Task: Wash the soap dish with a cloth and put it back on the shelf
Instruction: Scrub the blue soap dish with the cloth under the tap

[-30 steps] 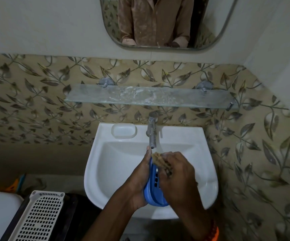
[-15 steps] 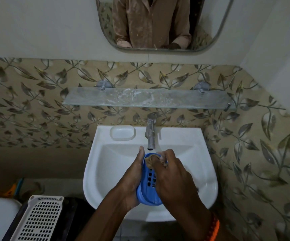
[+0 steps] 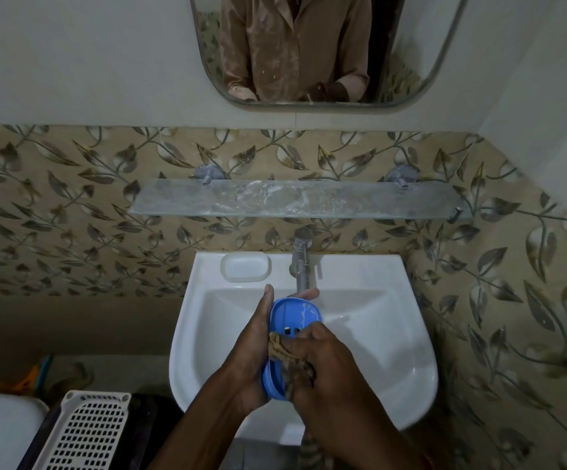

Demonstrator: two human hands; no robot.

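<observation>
Blue plastic soap dish (image 3: pixel 294 313) is held on edge over the white ceramic sink (image 3: pixel 394 351), right under the chrome tap (image 3: pixel 300 262). Left hand (image 3: pixel 251 361) has its grip wrapped around the dish from 9 o'clock, fingertips poking out past the far rim. Right hand (image 3: pixel 323 364) pinches a brownish, nubby cloth (image 3: pixel 280 347) against the dish's slotted inside, at its 6 o'clock end. The basin has open room at 3 o'clock of the hands. The frosted glass shelf (image 3: pixel 295 200) sits at 12 o'clock above the tap, its front edge straight. A white perforated basket (image 3: pixel 85 432) sits at 8 o'clock, well apart.
</observation>
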